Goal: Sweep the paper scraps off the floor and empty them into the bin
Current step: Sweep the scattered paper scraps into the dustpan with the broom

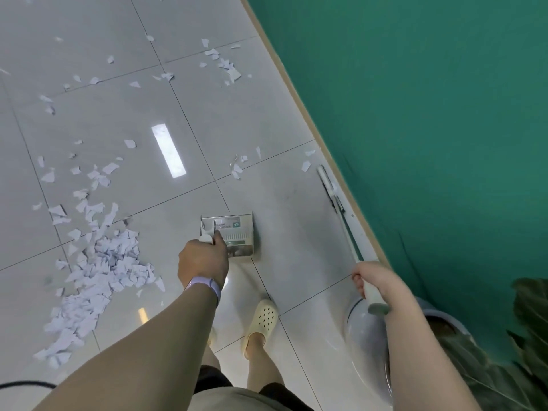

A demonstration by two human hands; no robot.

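Observation:
My left hand (204,258) grips the white handle of a metal dustpan (229,237), whose pan rests on the tiled floor ahead of my feet. My right hand (375,280) holds the white handle of a broom (341,212); its head lies along the base of the green wall. A thick pile of white paper scraps (100,268) lies on the floor left of the dustpan. Looser scraps (222,62) are scattered farther off across the tiles, some near the broom head (306,165).
A green wall (415,114) with a wooden skirting runs along the right. A white pot (367,330) with a leafy plant (527,336) stands at lower right, under my right arm. A black cable (26,384) lies at lower left. My feet wear pale yellow clogs (262,318).

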